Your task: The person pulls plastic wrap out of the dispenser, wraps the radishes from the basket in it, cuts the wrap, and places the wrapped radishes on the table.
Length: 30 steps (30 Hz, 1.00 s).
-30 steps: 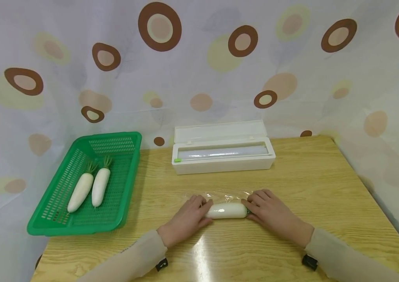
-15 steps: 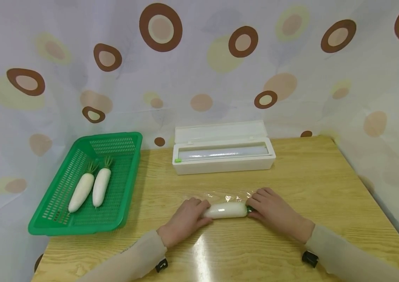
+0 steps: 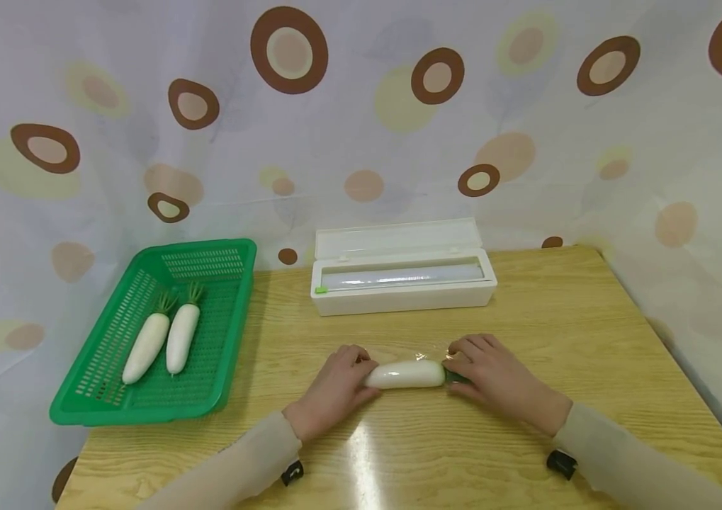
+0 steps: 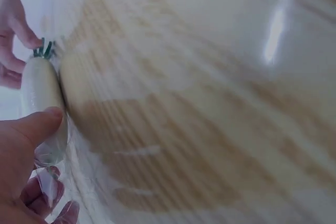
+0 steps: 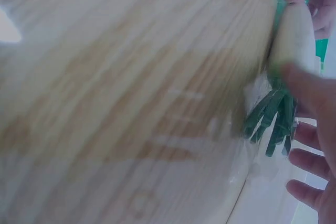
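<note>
A white radish (image 3: 407, 374) in clear plastic film lies crosswise on the wooden table, its cut green stems (image 5: 275, 116) at the right end. At its tapered left end my left hand (image 3: 336, 389) grips it, with the thumb on the near side and the fingers curled behind, against loose film (image 4: 48, 187). My right hand (image 3: 499, 382) holds the leafy end between thumb and index finger. The other right fingers stick out loosely beside the stems in the right wrist view. Clear film (image 3: 427, 354) shows faintly just beyond the radish.
A green plastic basket (image 3: 233, 340) at the left holds two white radishes (image 3: 166, 340) with green tops. Behind the hands stands a white film dispenser (image 3: 405, 299), lid raised, with a roll inside. A patterned curtain (image 3: 348, 106) hangs along the back.
The wrapped radish has rolled slightly away from me, with both hands moving along. Less film now shows beyond it. Basket and dispenser stay put.
</note>
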{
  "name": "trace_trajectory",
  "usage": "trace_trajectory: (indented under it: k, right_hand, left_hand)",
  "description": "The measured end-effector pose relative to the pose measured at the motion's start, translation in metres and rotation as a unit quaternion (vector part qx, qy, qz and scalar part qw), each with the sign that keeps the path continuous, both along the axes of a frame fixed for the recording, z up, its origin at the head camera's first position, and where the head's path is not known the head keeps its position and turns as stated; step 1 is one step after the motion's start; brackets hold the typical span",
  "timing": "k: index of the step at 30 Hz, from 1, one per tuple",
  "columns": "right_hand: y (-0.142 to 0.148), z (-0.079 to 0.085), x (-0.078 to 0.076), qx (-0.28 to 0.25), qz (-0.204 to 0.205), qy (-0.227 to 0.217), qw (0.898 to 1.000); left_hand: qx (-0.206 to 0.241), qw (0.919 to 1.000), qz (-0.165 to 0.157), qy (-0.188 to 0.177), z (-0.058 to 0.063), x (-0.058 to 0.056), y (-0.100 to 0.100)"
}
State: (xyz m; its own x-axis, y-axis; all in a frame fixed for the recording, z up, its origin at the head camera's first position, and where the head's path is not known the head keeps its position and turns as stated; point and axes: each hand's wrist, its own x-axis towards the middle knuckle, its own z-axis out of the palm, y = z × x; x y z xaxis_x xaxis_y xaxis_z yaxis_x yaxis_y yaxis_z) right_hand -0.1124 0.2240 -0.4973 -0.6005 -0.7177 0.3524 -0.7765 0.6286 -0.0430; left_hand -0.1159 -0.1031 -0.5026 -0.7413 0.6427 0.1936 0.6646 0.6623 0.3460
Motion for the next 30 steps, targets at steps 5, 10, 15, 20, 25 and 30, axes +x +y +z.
trace_trajectory:
  k: [5, 10, 15, 20, 25, 30]
  right_hand:
    - [-0.002, 0.002, -0.003, -0.011, 0.005, 0.005, 1.0]
    - [-0.003, 0.004, -0.006, -0.027, 0.007, 0.003, 1.0]
    - [-0.002, 0.004, -0.012, -0.042, 0.014, 0.004, 0.999]
    - [-0.001, 0.004, -0.017, -0.035, 0.002, -0.008, 0.999]
    - [-0.003, 0.003, -0.022, -0.027, -0.008, -0.009, 1.0]
    - [-0.004, 0.001, -0.025, -0.005, -0.015, 0.005, 1.0]
  left_hand:
    - [0.004, 0.9987, -0.003, -0.051, 0.004, -0.006, 0.0]
    - [0.017, 0.9938, 0.005, -0.11, 0.01, -0.012, -0.001]
    - [0.026, 0.9928, 0.01, -0.117, 0.012, -0.021, -0.001]
    - [0.018, 0.9979, 0.002, -0.062, 0.011, -0.028, -0.003]
    - [-0.007, 0.9996, 0.006, -0.028, 0.007, -0.034, -0.002]
    - [-0.004, 0.9995, 0.012, -0.03, 0.005, -0.038, -0.002]
